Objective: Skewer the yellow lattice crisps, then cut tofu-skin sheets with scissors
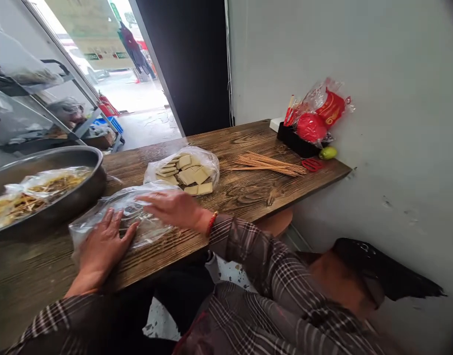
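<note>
A clear plastic bag (143,224) lies spread on the wooden table in front of me. My left hand (107,241) rests on its left part, palm down with the fingers apart. Over the bag's right side is my right hand (170,207), its fingers stretched out to the left and a little blurred; whether it touches the plastic I cannot tell. Just beyond, pale flat square pieces (191,172), which look like tofu slices, lie on another clear bag (150,172). Thin wooden skewers (268,163) lie in a loose pile farther right.
At left stands a large metal pan (100,165) holding a bag of skewered food (37,195). A black box (296,140) with red packages, red scissors (312,164) and a green fruit (328,153) sit by the right wall. The table's front edge (167,264) is close to me.
</note>
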Demonstrator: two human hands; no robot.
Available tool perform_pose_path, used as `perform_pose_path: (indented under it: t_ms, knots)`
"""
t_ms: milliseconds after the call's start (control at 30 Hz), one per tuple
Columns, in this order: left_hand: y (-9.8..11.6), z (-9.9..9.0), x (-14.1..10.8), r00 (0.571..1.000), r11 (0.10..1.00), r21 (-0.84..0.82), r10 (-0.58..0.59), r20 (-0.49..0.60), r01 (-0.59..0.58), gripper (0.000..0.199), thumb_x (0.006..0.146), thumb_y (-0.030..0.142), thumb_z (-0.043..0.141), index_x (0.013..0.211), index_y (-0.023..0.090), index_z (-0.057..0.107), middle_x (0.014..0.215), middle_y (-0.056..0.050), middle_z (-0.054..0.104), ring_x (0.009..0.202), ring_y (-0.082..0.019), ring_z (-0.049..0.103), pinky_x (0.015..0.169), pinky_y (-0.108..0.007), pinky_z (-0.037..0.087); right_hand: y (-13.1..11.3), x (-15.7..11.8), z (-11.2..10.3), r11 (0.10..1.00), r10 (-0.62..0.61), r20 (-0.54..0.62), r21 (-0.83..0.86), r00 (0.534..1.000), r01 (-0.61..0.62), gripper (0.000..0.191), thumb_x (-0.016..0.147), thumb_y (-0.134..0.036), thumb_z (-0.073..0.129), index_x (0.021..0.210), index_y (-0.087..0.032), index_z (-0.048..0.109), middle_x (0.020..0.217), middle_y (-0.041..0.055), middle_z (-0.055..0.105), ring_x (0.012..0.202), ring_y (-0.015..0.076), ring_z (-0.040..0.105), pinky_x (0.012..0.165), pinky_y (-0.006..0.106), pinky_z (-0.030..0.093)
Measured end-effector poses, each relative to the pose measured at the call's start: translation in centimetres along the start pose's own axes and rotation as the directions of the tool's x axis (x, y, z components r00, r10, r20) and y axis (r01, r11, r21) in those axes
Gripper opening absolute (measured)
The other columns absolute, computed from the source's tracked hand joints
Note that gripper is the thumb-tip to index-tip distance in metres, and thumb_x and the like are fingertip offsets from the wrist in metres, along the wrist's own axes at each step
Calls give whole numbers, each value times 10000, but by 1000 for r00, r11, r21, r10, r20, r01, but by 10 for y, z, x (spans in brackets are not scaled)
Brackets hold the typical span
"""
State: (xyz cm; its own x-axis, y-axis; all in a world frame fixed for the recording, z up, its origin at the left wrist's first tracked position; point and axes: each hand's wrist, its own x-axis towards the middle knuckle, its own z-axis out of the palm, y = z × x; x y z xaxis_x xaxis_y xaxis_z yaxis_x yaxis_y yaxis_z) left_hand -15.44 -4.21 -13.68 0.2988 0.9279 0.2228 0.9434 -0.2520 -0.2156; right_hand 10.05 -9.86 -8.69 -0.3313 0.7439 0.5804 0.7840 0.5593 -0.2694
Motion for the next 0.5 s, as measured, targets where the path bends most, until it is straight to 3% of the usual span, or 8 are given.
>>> perform_pose_path:
  t_ms: [67, 133, 167, 200, 333, 433, 500]
  knots:
    - [2, -1, -1, 1000, 999, -52, -10, 0, 10, 751, 929, 605, 197, 1491, 141, 377, 1616, -126, 278, 1400, -350, 429, 1134, -486, 359, 43, -21, -30, 995, 85, -41, -38, 995, -87, 407, 1057, -336, 334, 1405, -251, 527, 1408, -19, 600, 1275, 96, 551, 1065, 249, 422]
    - [4, -2, -2, 1000, 996, -87, -4, -25, 2, 752, 925, 610, 194, 1498, 154, 364, 1614, -114, 292, 1415, -334, 413, 1151, -474, 336, 92, -52, -72, 953, 268, -47, -137, 962, -272, 399, 1036, -298, 382, 1387, -227, 559, 1375, 17, 626, 1240, 130, 580, 1050, 259, 427]
    - [5, -1, -3, 999, 995, -97, -7, -42, 3, 746, 925, 608, 197, 1498, 161, 362, 1611, -108, 302, 1417, -325, 412, 1157, -465, 327, 116, -71, -95, 884, 414, -66, -209, 908, -418, 398, 1022, -286, 409, 1384, -229, 565, 1366, 21, 632, 1231, 129, 582, 1043, 242, 419]
    - [5, -1, -3, 998, 995, -103, -10, -57, 4, 740, 925, 606, 200, 1497, 165, 364, 1607, -104, 313, 1415, -318, 416, 1158, -459, 326, 139, -91, -119, 765, 575, -105, -285, 812, -578, 400, 1015, -278, 407, 1380, -253, 570, 1365, 6, 633, 1224, 116, 581, 1031, 219, 411]
    - [7, 0, -4, 998, 994, -107, -16, -67, 9, 716, 941, 583, 222, 1461, 129, 411, 1587, -126, 352, 1395, -306, 442, 1128, -452, 360, 209, -170, -197, 471, 771, -260, -381, 581, -796, 482, 968, -160, 307, 1345, -23, 574, 1314, 235, 627, 1171, 262, 612, 988, 377, 441]
    - [8, 0, -5, 997, 994, -110, -25, -66, 18, 695, 950, 568, 270, 1449, 110, 425, 1584, -136, 357, 1379, -311, 456, 1110, -452, 375, 240, -213, -221, 339, 837, -269, -428, 476, -838, 447, 908, -152, 388, 1240, -52, 670, 1154, 249, 699, 1047, 307, 660, 897, 411, 476]
    - [8, 1, -6, 996, 992, -122, -22, -86, 11, 697, 950, 559, 307, 1449, 87, 423, 1572, -159, 372, 1364, -324, 466, 1106, -461, 374, 254, -230, -223, 324, 852, -239, -457, 465, -828, 414, 887, -155, 435, 1177, -66, 716, 1091, 257, 713, 992, 313, 673, 848, 397, 481]
